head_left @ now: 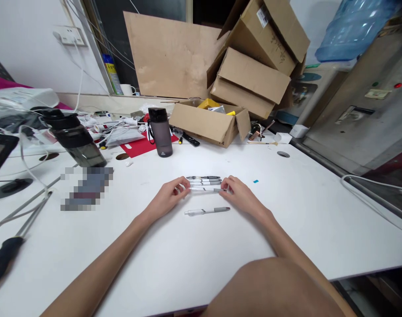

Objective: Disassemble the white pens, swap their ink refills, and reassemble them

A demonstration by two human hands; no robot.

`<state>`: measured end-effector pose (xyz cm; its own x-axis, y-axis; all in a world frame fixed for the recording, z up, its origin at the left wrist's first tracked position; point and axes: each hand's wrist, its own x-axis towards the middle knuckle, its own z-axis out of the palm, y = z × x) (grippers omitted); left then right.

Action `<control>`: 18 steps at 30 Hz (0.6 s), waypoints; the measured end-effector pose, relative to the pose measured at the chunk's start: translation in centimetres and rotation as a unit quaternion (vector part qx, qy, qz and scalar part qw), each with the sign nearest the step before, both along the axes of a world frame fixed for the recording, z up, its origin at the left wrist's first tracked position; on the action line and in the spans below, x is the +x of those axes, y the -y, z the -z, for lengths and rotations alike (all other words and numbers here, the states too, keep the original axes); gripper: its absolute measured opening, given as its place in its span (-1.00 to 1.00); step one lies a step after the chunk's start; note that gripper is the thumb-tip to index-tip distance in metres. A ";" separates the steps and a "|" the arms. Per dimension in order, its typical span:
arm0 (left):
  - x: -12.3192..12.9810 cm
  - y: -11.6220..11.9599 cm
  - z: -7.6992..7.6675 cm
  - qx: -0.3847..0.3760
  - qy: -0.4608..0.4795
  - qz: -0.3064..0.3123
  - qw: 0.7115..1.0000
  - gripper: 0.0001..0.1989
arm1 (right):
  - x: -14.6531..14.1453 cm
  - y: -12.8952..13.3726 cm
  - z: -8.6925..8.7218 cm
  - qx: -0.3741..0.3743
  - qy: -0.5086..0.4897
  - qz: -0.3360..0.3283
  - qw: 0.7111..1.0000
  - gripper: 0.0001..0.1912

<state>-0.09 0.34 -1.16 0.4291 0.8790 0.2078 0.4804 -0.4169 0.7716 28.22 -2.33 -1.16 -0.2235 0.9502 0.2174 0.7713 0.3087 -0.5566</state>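
Several pens lie side by side on the white table (307,211), roughly parallel to its front edge. At the far side of the row is a pen with a dark barrel (204,177). My left hand (173,193) pinches the left end of the nearest white pen in the row (203,189). Its right end is between the curled fingers of my right hand (238,193). My fingertips partly cover the ends of the row. A separate white-and-grey pen (207,211) rests closer to me, apart from both hands.
A dark water bottle (160,134) stands behind the pens, beside an open cardboard box (204,123). Another bottle (77,138), a pixelated patch (88,189) and a screwdriver (5,257) are at left. Cables and clutter line the back; a small blue scrap (255,181) lies at right.
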 end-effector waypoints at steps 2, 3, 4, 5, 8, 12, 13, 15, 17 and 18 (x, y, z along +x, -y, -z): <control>0.1 0.1 -0.1 -0.010 0.016 0.009 1.000 -0.86 | -0.1 0.1 -0.1 -0.019 -0.020 -0.016 0.999 -0.90; 0.2 0.1 -0.2 -0.012 0.025 0.013 1.000 -0.87 | -0.1 0.2 -0.1 -0.030 -0.028 -0.022 0.999 -0.88; 0.2 0.2 -0.2 -0.013 0.033 0.016 0.999 -0.88 | -0.3 0.3 -0.3 -0.034 -0.034 -0.028 0.998 -0.86; 0.3 0.2 -0.2 -0.013 0.042 0.018 0.999 -0.87 | -0.4 0.3 -0.4 -0.030 -0.037 -0.036 0.998 -0.83; 0.4 0.4 -0.3 -0.006 0.055 0.017 0.998 -0.84 | -1.0 0.4 -0.9 0.001 -0.045 -0.073 0.996 -0.75; 0.5 0.6 -0.6 0.024 0.018 0.027 0.999 -0.80 | -1.4 0.4 -1.0 0.013 -0.042 -0.102 0.994 -0.68; 0.6 0.7 -0.6 0.032 0.001 0.030 0.999 -0.79 | -1.5 0.4 -1.0 0.012 -0.039 -0.100 0.994 -0.67; 0.6 0.8 -0.7 0.051 -0.030 0.028 0.998 -0.78 | -1.6 0.4 -0.7 0.013 -0.025 -0.094 0.995 -0.67; 0.6 0.9 -0.7 0.077 -0.045 0.022 0.996 -0.75 | -1.8 0.5 -0.5 0.020 -0.007 -0.086 0.996 -0.68; 0.6 0.9 -0.7 0.093 -0.050 0.021 0.994 -0.73 | -1.9 0.5 -0.4 0.025 0.002 -0.081 0.996 -0.69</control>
<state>0.49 -0.59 -0.49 0.4915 0.8102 0.3194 0.5305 -0.5694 0.6280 26.30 -2.83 -0.77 -0.3730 0.8898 0.2627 0.7113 0.4561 -0.5348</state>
